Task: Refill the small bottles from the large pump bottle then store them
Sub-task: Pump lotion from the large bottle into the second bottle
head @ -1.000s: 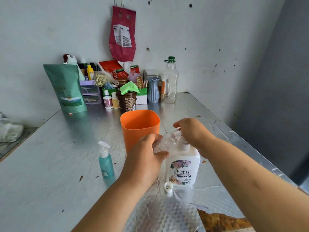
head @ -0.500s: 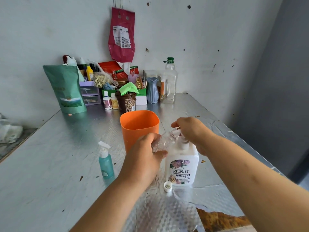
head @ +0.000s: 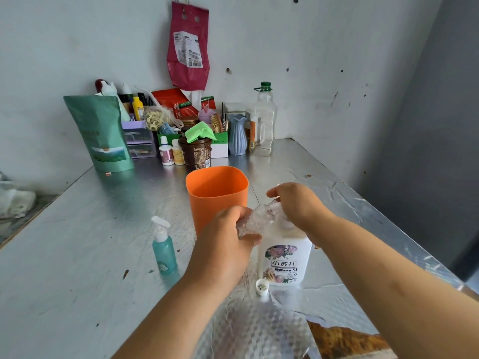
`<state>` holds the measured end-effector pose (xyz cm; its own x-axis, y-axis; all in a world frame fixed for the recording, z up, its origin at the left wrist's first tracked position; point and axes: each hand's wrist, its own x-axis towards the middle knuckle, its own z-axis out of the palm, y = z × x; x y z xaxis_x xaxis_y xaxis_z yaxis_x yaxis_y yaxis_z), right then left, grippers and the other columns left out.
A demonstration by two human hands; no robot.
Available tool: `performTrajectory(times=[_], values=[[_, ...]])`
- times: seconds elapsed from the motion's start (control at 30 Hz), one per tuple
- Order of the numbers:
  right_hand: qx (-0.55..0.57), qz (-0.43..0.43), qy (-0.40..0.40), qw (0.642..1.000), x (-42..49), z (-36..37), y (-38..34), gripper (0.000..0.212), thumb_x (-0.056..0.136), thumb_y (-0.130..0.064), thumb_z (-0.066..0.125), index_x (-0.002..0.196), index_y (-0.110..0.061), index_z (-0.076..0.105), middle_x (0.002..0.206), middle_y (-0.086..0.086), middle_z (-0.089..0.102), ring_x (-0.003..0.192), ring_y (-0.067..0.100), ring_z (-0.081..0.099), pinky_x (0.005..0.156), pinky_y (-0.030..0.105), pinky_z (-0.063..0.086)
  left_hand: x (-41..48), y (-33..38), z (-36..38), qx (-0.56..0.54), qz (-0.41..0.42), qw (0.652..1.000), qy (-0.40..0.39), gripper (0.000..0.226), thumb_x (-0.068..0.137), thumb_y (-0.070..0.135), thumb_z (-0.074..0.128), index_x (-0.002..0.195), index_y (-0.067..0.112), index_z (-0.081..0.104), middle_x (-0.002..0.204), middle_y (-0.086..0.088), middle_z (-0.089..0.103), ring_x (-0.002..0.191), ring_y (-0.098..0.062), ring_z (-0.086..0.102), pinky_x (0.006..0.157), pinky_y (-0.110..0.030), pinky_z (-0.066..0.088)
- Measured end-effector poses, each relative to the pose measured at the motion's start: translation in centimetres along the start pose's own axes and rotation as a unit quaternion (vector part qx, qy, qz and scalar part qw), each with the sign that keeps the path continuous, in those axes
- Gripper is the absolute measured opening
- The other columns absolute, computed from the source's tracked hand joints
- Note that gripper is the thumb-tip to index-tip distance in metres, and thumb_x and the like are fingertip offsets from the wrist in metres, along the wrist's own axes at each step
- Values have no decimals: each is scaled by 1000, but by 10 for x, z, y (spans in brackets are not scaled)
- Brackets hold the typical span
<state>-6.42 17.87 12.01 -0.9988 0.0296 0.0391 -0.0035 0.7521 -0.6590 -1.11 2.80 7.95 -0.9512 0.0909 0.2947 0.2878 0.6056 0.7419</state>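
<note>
The left hand [head: 223, 244] is curled around a small clear plastic bottle [head: 256, 218]. The fingers and thumb grip its lower end. The bottle is tipped on a slant, with its top end pointing up and to the right. That end goes in under the right hand [head: 298, 206], so I cannot see its mouth.

The right hand sits on top of the big white pump bottle [head: 285, 260]. Its fingers are bent down over the pump head and cover it. I cannot tell how hard it pushes. The pump bottle stands straight up on the shiny silver table [head: 77, 255] and has flowers on its label.

A little round white cap [head: 261, 286] lies on the table, just beside the foot of the pump bottle.

Behind the left hand stands a tall orange plastic cup [head: 217, 193] with an open top. To the left of that hand stands a small blue-green bottle with a white pump [head: 163, 250], apart from the cup.

Far back by the wall are many things close together. There is a green pouch [head: 101, 133], a purple box with drawers [head: 138, 139], two little white-capped bottles [head: 166, 151], a brown tub [head: 195, 154] with a bright green cloth [head: 201, 132] on it, a blue ribbed vase [head: 237, 137] and a tall clear bottle with a green cap [head: 264, 120]. A dark pink bag [head: 188, 45] hangs on the wall above them.
</note>
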Motion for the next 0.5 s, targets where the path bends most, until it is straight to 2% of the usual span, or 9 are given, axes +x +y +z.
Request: performTrajectory(times=[0.1, 0.2, 0.27, 0.37, 0.43, 0.5], values=[[-4, 13, -10, 1000, -4, 1, -5, 35, 100, -7, 31, 125, -1, 55, 127, 20, 55, 119, 35, 51, 99, 38, 43, -1, 0, 0, 6, -6, 1000, 0, 32, 85, 27, 74, 114, 32, 61, 115, 15, 62, 98, -1, 55, 73, -8, 37], [54, 39, -26, 997, -9, -8, -11, 36, 102, -18, 29, 123, -6, 56, 110, 6, 56, 98, 25, 53, 86, 31, 40, -2, 3, -3, 8, -5, 1000, 3, 32, 86, 28, 73, 114, 32, 61, 113, 17, 59, 96, -1, 54, 78, -16, 38], [150, 78, -48, 984, -13, -15, -14, 41, 101, -35, 32, 117, -11, 61, 97, 0, 52, 89, 18, 48, 83, 29, 34, -2, 6, -5, 11, 0, 1000, 5, 34, 86, 27, 73, 117, 31, 60, 112, 17, 57, 96, 0, 52, 78, -16, 37], [198, 100, -80, 972, -13, -20, -19, 58, 97, -53, 29, 108, -9, 66, 85, 2, 54, 75, 18, 44, 79, 31, 33, 0, 8, -8, 13, 4, 1000, 8, 32, 86, 27, 73, 115, 32, 60, 109, 18, 55, 95, -1, 51, 73, -12, 36], [203, 108, -84, 970, -12, -22, -22, 62, 97, -53, 27, 106, -6, 67, 73, 4, 57, 64, 17, 41, 69, 31, 33, 0, 8, -9, 14, 5, 1000, 6, 32, 86, 28, 73, 115, 33, 60, 108, 19, 54, 95, 0, 50, 69, -5, 33], [190, 111, -82, 972, -13, -23, -24, 54, 100, -41, 27, 111, -3, 64, 69, 5, 56, 61, 17, 42, 63, 28, 33, 1, 7, -9, 17, 8, 1000, 7, 33, 86, 29, 72, 116, 33, 59, 108, 19, 53, 95, 0, 50, 68, -2, 32]])
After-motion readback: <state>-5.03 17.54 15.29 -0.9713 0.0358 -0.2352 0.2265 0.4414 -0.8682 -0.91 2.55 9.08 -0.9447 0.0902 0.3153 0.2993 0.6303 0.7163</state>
